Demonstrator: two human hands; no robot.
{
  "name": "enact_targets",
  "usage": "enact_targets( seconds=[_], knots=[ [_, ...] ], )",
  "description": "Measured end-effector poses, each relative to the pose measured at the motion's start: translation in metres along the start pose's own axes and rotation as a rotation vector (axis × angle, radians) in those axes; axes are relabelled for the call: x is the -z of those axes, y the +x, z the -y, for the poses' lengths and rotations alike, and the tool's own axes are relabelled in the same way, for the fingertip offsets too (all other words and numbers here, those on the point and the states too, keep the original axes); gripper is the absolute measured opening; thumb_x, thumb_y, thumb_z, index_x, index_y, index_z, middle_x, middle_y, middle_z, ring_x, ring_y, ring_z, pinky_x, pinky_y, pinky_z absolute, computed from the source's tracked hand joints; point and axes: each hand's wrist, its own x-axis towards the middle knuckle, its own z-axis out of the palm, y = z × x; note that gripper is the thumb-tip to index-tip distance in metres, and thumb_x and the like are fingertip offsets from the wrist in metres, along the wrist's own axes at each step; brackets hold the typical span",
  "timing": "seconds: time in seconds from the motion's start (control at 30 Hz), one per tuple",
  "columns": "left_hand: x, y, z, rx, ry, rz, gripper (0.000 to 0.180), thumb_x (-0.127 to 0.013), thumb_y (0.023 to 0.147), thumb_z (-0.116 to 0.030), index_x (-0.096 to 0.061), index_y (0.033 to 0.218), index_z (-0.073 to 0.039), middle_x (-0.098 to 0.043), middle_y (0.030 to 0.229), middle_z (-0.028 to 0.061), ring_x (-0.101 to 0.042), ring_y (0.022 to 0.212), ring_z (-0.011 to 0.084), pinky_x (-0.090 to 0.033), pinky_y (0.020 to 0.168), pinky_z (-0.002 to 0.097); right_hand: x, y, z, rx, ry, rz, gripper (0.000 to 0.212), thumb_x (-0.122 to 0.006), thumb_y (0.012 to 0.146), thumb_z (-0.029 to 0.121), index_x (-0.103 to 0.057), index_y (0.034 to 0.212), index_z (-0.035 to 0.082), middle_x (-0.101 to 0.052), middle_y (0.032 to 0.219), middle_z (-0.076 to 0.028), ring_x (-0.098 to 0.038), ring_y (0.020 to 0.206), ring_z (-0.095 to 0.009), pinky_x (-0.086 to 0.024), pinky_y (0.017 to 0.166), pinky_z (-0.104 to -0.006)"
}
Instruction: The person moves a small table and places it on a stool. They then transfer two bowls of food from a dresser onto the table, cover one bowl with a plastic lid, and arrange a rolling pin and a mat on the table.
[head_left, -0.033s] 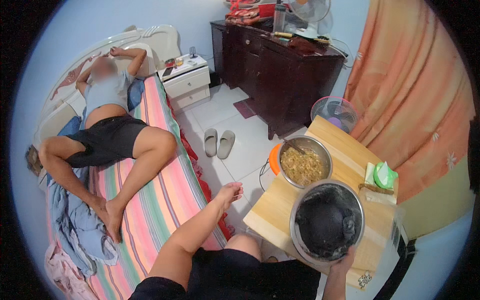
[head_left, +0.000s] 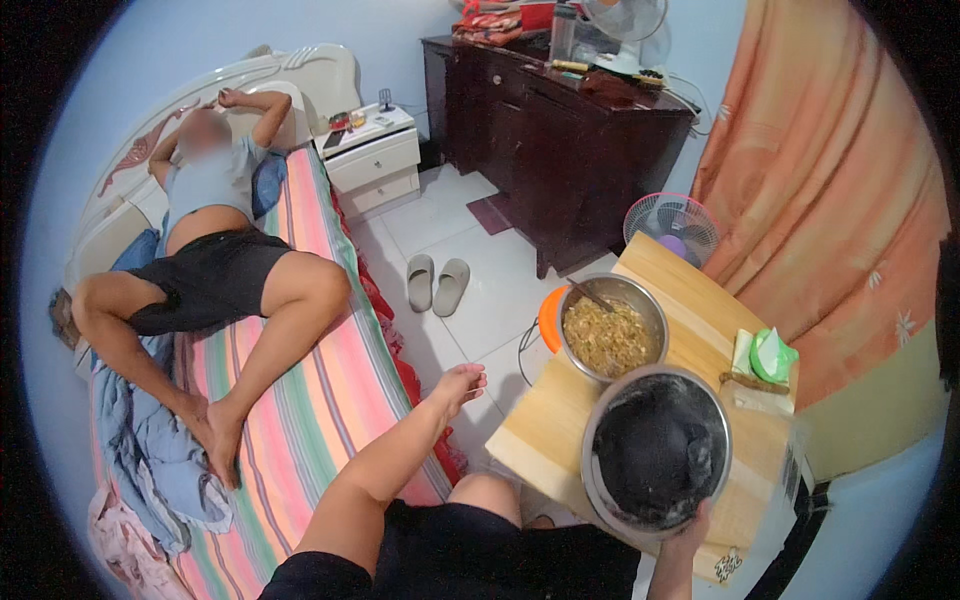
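A large metal bowl [head_left: 590, 470] rests near the front edge of the wooden table, a dark mass with whitish powdery smears [head_left: 660, 440] inside it. Gripping its near rim from the right is my right hand [head_left: 686, 530], fingers partly hidden by the bowl. My left hand [head_left: 462, 386] hangs in the air left of the table, fingers stretched out and nothing visible in them. Behind the large bowl stands a smaller metal bowl [head_left: 657, 310] with a chopped yellow-brown mixture [head_left: 605, 335] and the handle of a utensil [head_left: 592, 294] leaning in it.
The wooden table [head_left: 540, 430] carries a green tissue-like packet [head_left: 772, 355] at its right edge. An orange round object [head_left: 550, 318] and a pink-rimmed fan [head_left: 670, 225] are beyond it. Another person [head_left: 215, 195] lies on the striped bed [head_left: 300, 420]; slippers [head_left: 435, 285] are on the floor.
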Motion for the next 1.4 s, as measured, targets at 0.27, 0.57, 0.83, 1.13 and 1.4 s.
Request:
enact_targets(
  seconds=[0.27, 0.57, 0.83, 1.13, 1.4],
  knots=[
    [-0.047, 0.186, 0.054, 0.15, 0.375, 0.034, 0.041, -0.053, 0.08, -0.017, -0.041, 0.118, -0.006, -0.054, 0.101, 0.0069, -0.051, 0.092, 0.0142, -0.044, 0.071, 0.0269, -0.015, -0.005, 0.011, -0.052, -0.263, -0.341, 0.046, -0.048, 0.085, 0.03, -0.04, 0.123, 0.003, -0.045, 0.121, -0.014, -0.041, 0.11, -0.032, -0.037, 0.091, -0.0432],
    [-0.106, 0.34, 0.11, 0.236, 0.108, -0.004, 0.069, -0.059, 0.077, -0.037, -0.026, 0.129, -0.006, -0.039, 0.126, 0.0155, -0.039, 0.114, 0.0299, -0.032, 0.092, 0.0438, -0.05, -0.003, 0.005, -0.081, -0.524, -0.695, 0.06, -0.054, 0.08, 0.035, -0.032, 0.128, 0.007, -0.037, 0.128, -0.012, -0.036, 0.115, -0.031, -0.033, 0.095, -0.0439],
    [-0.006, 0.292, 0.087, 0.148, -0.352, -0.089, 0.037, -0.05, 0.083, -0.032, -0.049, 0.11, -0.007, -0.055, 0.102, 0.0074, -0.05, 0.089, 0.0184, -0.04, 0.077, 0.0353, -0.064, -0.004, 0.006, -0.076, -0.437, -0.581, 0.058, -0.055, 0.08, 0.034, -0.034, 0.127, 0.007, -0.038, 0.126, -0.012, -0.037, 0.114, -0.031, -0.034, 0.095, -0.0437],
    [0.107, 0.198, 0.109, 0.058, -0.348, -0.307, 0.035, -0.049, 0.083, -0.016, -0.042, 0.115, -0.004, -0.052, 0.107, 0.012, -0.052, 0.098, 0.0247, -0.045, 0.08, 0.0382, -0.011, -0.02, 0.031, -0.498, -0.254, -0.32, 0.039, -0.053, 0.075, 0.012, -0.045, 0.111, -0.002, -0.054, 0.104, -0.016, -0.052, 0.096, -0.031, -0.041, 0.086, -0.045],
    [-0.021, -0.036, 0.008, -0.402, 0.118, 0.048, 0.032, -0.048, 0.086, -0.018, -0.043, 0.115, -0.004, -0.052, 0.1, 0.0061, -0.052, 0.083, 0.0138, -0.044, 0.072, 0.0258, -0.01, -0.027, 0.02, -0.542, -0.226, -0.237, 0.03, -0.05, 0.065, 0.0, -0.052, 0.095, -0.002, -0.057, 0.092, -0.01, -0.054, 0.086, -0.025, -0.045, 0.079, -0.0355]
  ],
)
